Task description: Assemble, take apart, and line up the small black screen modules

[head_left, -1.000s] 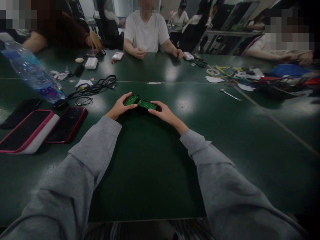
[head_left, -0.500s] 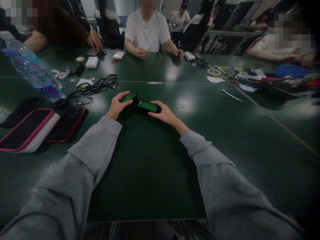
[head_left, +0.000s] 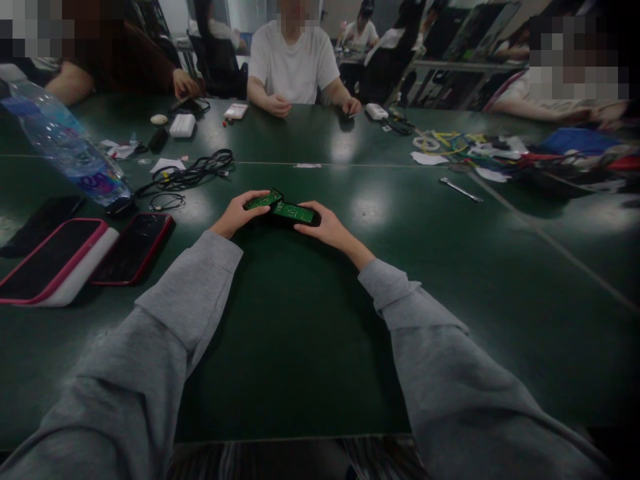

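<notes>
Two green circuit boards [head_left: 283, 205] meet end to end, one gripped in the left hand [head_left: 235, 215], one in the right hand [head_left: 325, 225].

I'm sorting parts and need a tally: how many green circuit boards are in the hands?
2. One green board is in the left hand; the other board is in the right hand, their inner ends meeting. More could lie in the far clutter.

left hand [head_left: 236, 215], right hand [head_left: 327, 227], both gripping, outstretched
</notes>
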A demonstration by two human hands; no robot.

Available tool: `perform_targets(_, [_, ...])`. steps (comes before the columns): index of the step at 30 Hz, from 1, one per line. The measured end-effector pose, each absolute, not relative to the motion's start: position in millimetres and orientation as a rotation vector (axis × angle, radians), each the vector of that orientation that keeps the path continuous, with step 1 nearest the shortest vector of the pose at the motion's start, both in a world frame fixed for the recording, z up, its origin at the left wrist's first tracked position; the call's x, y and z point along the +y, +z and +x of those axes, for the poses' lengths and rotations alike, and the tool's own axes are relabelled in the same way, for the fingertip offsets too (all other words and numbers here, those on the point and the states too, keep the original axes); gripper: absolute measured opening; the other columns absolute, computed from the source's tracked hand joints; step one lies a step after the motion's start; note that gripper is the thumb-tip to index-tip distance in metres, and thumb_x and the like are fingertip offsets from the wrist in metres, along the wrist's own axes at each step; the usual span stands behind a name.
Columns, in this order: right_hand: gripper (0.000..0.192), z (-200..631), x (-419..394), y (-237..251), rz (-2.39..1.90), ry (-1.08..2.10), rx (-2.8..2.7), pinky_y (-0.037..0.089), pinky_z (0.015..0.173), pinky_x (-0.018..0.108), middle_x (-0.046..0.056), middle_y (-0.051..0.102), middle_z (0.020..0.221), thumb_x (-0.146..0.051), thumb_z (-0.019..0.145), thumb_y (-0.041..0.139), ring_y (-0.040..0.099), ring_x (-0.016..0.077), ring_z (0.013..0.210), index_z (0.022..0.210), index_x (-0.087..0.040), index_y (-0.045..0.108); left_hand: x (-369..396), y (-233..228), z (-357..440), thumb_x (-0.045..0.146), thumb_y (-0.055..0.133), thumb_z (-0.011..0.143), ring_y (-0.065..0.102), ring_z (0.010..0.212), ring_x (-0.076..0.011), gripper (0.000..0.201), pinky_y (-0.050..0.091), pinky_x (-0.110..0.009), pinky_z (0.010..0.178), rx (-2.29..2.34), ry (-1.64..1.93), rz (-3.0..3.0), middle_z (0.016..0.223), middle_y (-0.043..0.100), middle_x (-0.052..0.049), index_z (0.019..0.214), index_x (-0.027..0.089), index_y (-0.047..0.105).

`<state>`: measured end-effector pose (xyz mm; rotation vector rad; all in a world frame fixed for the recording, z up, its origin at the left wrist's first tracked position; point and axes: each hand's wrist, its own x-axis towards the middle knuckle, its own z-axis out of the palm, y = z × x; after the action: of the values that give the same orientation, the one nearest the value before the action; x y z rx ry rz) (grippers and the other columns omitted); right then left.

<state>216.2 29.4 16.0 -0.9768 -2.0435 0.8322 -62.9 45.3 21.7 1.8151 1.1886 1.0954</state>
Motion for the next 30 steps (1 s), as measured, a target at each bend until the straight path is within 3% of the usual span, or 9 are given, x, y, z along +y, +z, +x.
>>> perform_targets(4, [0.055, 216, 29, 16, -0.966, 0.844, -2.038, 0.048, 0.104, 0.052, 0.008, 0.063, 0.125, -0.045, 0.079, 0.078, 0.06, 0.0307, 0.117, 0.125, -0.025, 0.057, 48, 18, -61, 0.041, 0.079, 0.075, 0.058, 0.126, -0.0288, 0.054, 0.041, -0.048, 0.113, 1.202, 1.145, 1.809, 0.135, 0.065, -0.008, 0.125, 0.023, 0.067])
perform_targets(10, [0.061, 220, 37, 8, -0.988, 0.86, -1.912, 0.049, 0.102, 0.052, 0.007, 0.063, 0.117, -0.047, 0.073, 0.082, 0.062, 0.0302, 0.112, 0.121, -0.026, 0.051, 52, 12, -67, 0.039, 0.085, 0.067, 0.06, 0.124, -0.0307, 0.079, 0.043, -0.051, 0.11, 1.196, 1.195, 1.642, 0.128, 0.066, -0.011, 0.138, 0.024, 0.053])
perform_targets(17, [0.058, 242, 51, 10, -1.019, 0.866, -1.878, 0.046, 0.107, 0.054, 0.007, 0.064, 0.118, -0.043, 0.069, 0.085, 0.06, 0.0311, 0.115, 0.118, -0.026, 0.058, 49, 29, -92, 0.032, 0.088, 0.062, 0.053, 0.135, -0.0341, 0.08, 0.041, -0.054, 0.114, 1.097, 1.008, 1.58, 0.141, 0.059, -0.013, 0.136, 0.024, 0.057])
perform_targets(30, [0.061, 256, 50, 17, -1.034, 0.97, -1.915, 0.046, 0.108, 0.057, 0.008, 0.062, 0.126, -0.041, 0.073, 0.083, 0.06, 0.0311, 0.119, 0.127, -0.027, 0.058, 45, 39, -96, 0.031, 0.082, 0.071, 0.059, 0.128, -0.0322, 0.065, 0.042, -0.056, 0.112, 1.026, 0.736, 1.802, 0.135, 0.065, -0.009, 0.133, 0.028, 0.064])
